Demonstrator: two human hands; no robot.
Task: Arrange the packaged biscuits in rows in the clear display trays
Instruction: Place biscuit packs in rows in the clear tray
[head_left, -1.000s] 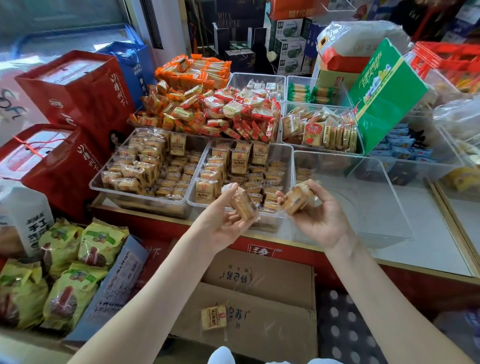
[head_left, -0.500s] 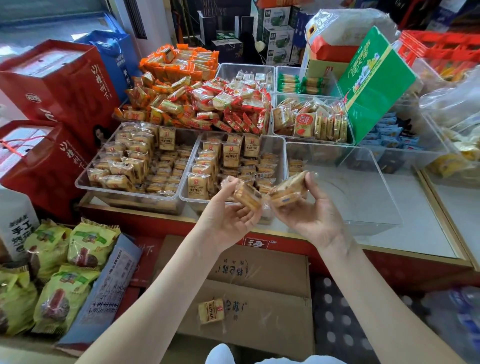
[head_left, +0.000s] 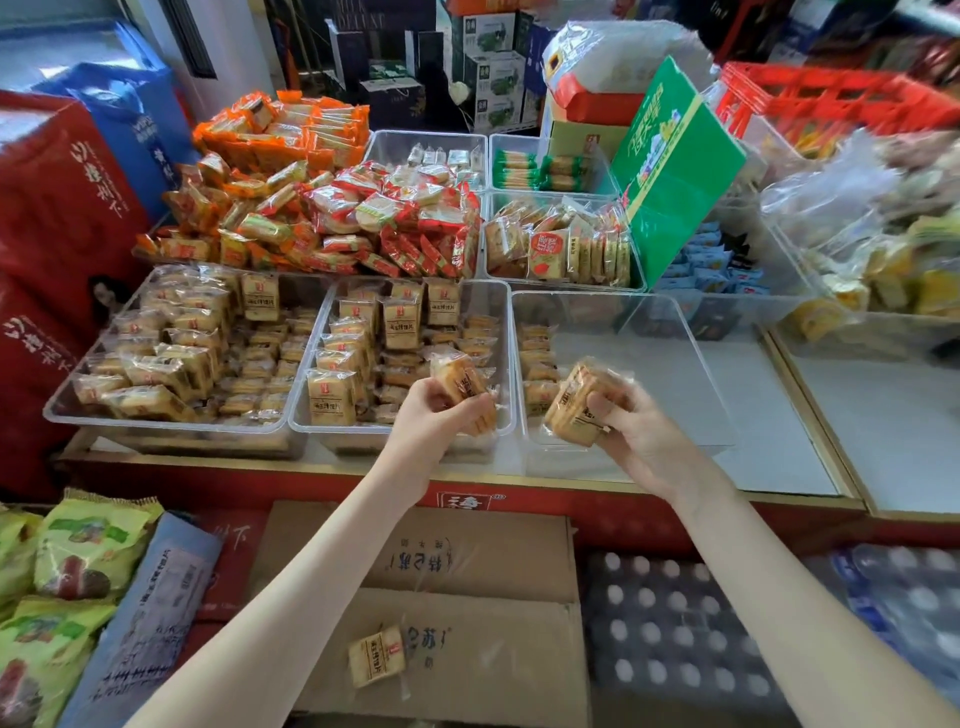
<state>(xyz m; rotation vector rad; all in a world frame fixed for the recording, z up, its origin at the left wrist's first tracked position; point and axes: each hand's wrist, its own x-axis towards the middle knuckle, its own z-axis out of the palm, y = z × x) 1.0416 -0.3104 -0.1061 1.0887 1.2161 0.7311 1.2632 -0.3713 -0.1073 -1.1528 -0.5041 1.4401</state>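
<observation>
Biscuits (head_left: 576, 402) sit gripped in left hand (head_left: 431, 426), right hand (head_left: 644, 441).

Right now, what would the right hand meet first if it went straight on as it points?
Probably the short row of biscuit packets along the left wall of the clear tray under it; its height is unclear.

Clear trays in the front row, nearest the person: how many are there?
3. The left tray is full of biscuit packs; the middle tray is partly filled; the right tray holds one short column along its left wall. More trays stand behind, some perhaps hidden.
</observation>
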